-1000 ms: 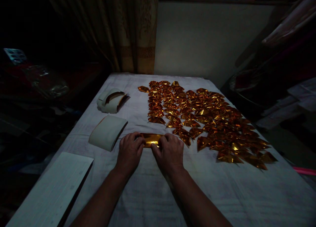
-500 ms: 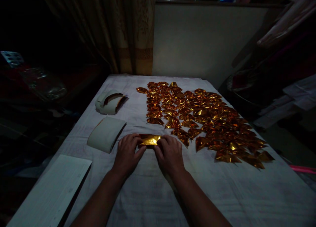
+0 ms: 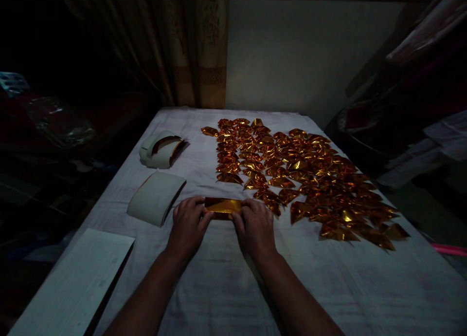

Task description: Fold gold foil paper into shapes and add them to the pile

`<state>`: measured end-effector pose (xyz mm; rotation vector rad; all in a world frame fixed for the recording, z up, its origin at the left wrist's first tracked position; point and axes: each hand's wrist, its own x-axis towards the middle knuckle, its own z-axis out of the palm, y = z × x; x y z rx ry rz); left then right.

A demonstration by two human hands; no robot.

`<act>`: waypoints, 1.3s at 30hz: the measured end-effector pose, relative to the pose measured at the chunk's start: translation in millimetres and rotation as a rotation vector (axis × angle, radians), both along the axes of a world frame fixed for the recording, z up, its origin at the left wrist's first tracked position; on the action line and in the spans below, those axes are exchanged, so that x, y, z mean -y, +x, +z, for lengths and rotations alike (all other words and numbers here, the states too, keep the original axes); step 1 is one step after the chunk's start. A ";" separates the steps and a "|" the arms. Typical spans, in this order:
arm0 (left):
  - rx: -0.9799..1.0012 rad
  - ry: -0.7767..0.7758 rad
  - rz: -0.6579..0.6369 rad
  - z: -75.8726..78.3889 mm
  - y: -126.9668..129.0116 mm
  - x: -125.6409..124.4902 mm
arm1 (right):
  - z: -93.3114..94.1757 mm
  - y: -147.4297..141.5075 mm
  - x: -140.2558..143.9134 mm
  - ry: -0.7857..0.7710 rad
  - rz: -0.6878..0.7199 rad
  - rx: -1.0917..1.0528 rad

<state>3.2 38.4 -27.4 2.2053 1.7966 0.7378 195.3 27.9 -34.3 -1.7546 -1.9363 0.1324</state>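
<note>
A partly folded piece of gold foil paper (image 3: 223,206) stretches between my hands, low over the cloth-covered table. My left hand (image 3: 188,225) pinches its left end between thumb and fingers. At the other end, my right hand (image 3: 256,225) grips it the same way. Just beyond and to the right lie many folded gold foil pieces (image 3: 299,165), laid in rough rows and crowding together toward the right. To the left of my left hand sits a curved stack of pale paper sheets (image 3: 156,197). My fingers hide both ends of the foil.
Farther back on the left is another curled paper stack (image 3: 162,148). A long white board or box (image 3: 76,282) lies along the near left edge of the white cloth (image 3: 310,287). Behind the table are a curtain (image 3: 197,48) and a pale wall panel (image 3: 292,53).
My hands have moved slightly apart along the foil, so more of its length shows. The view has shifted a little; the foil rows and paper stacks stay put.
</note>
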 end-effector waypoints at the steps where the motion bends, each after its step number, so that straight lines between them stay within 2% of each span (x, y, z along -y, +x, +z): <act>1: -0.001 0.004 0.001 0.2 0.4 0.1 | 0.1 -0.5 -0.4 -0.004 -0.004 0.011; 9: 0.006 0.008 0.004 1.3 2.4 2.3 | 0.8 -1.7 0.4 -0.002 -0.006 0.029; 26: -0.134 0.035 0.021 -0.7 7.9 3.1 | 0.6 -2.4 -0.8 0.015 -0.065 0.090; 30: -0.119 0.055 0.035 -3.9 7.2 2.6 | -2.8 -3.5 0.4 0.071 -0.095 0.078; 34: -0.071 0.070 0.057 -4.6 7.7 3.0 | -5.0 -3.8 1.7 0.157 0.003 0.042; 39: -0.118 0.054 0.045 2.2 9.9 5.3 | -4.8 -1.9 0.1 0.104 0.081 0.086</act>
